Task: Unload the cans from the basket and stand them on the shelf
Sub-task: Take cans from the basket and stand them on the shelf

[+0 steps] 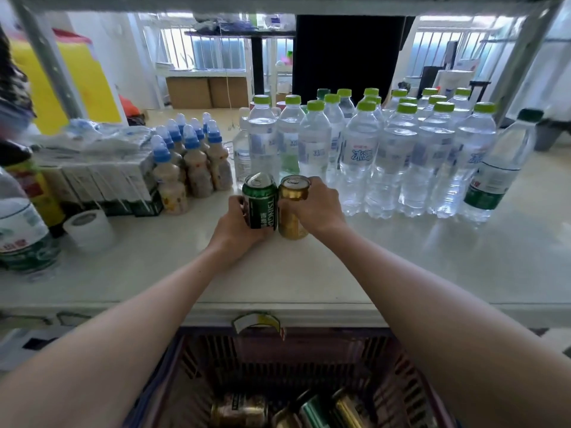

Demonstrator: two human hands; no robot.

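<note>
My left hand (235, 227) grips a green can (260, 202), and my right hand (318, 208) grips a gold can (293, 208). Both cans are side by side and touching, roughly upright, low over or on the pale shelf (401, 261), in front of the water bottles. Below the shelf's front edge is a dark red slatted basket (398, 375). Several more cans lie on their sides in its bottom, among them a gold can (239, 410) and a green one (313, 412).
Rows of green-capped water bottles (398, 156) fill the shelf's back right. Blue-capped drink bottles (185, 156) and a wrapped carton pack (99, 177) stand at the left, with a white tape roll (89, 228) and large bottles (21, 236) nearer the edge.
</note>
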